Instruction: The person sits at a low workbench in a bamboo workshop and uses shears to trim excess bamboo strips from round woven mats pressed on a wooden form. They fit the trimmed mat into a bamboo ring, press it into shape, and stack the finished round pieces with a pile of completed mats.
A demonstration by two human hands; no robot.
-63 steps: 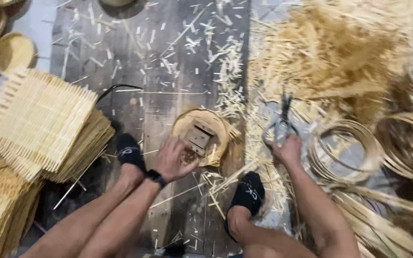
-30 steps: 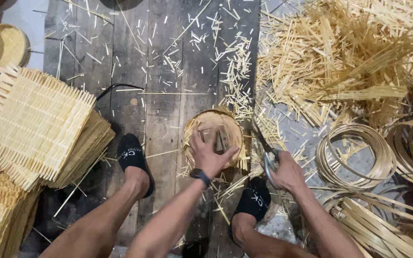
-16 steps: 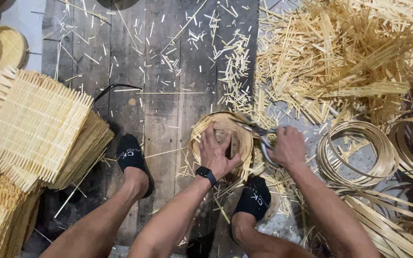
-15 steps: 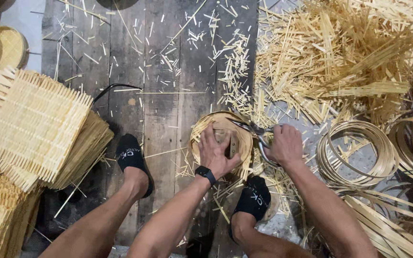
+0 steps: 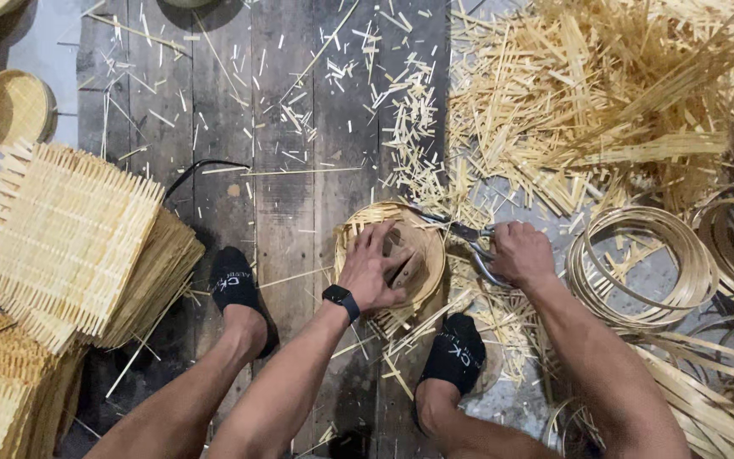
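A round woven bamboo tray lies on the dark plank floor between my feet. My left hand presses down on a small wooden block in the tray's middle. My right hand grips metal scissors, whose blades reach the tray's upper right rim, where woven strip ends stick out. A black watch is on my left wrist.
Square woven bamboo mats are stacked at the left, more at the lower left. Finished round trays sit at the upper left. A heap of bamboo offcuts fills the upper right. Coiled bamboo hoops lie at the right. My black-socked feet flank the tray.
My right hand picked the scissors up from the right and brought them to the tray's rim. My left hand shifted on the block in the tray. The camera view moved left.
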